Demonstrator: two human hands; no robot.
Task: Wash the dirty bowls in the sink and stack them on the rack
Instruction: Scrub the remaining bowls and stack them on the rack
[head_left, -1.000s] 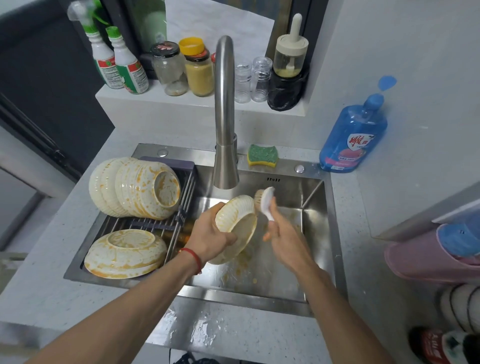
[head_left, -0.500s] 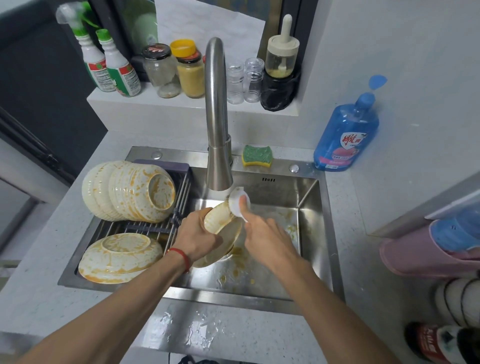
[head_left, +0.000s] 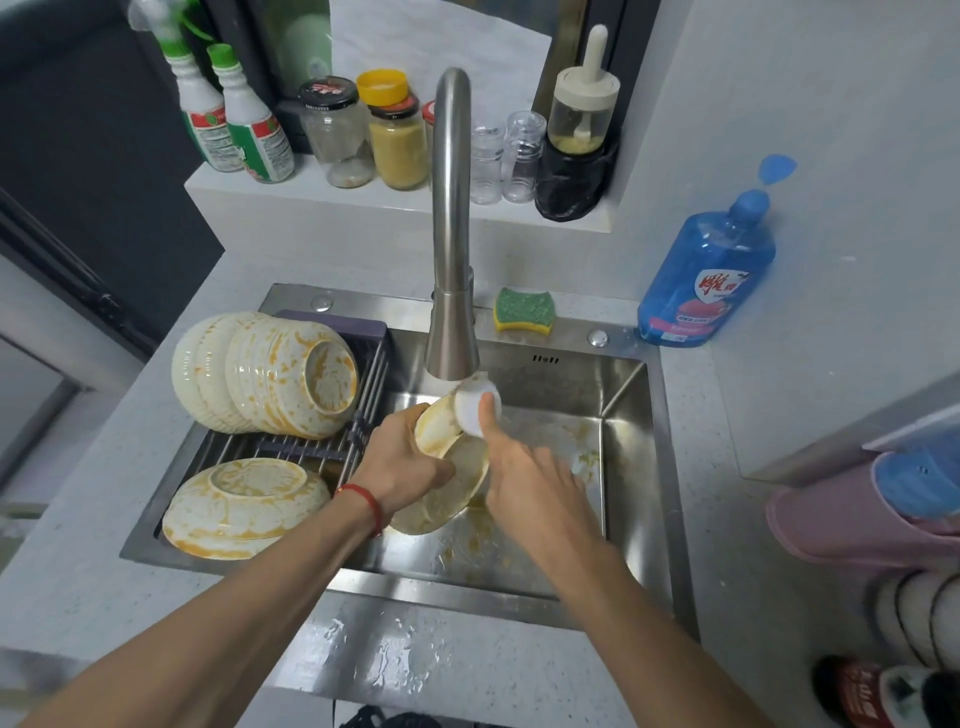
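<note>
Moved since a second ago: right hand (head_left: 524, 467) and its white scrubber (head_left: 475, 410), from beside the bowl up to its upper rim, directly under the faucet (head_left: 451, 234); scrubbing appears under way, rinsing likely next.

Sink (head_left: 623, 415): orange residue on its floor, right of the faucet.
Rack (head_left: 363, 410), left of the faucet: nested bowl stack (head_left: 265, 374) on its side, one upturned bowl (head_left: 244, 506) nearer, all stained.
Held bowl (head_left: 447, 483), below the faucet: tilted, stained; left hand (head_left: 400, 465) curled round its rim.
Scrubber: pinched by right thumb and fingers.
Sponge (head_left: 524, 310): sink ledge, right of the faucet.
</note>
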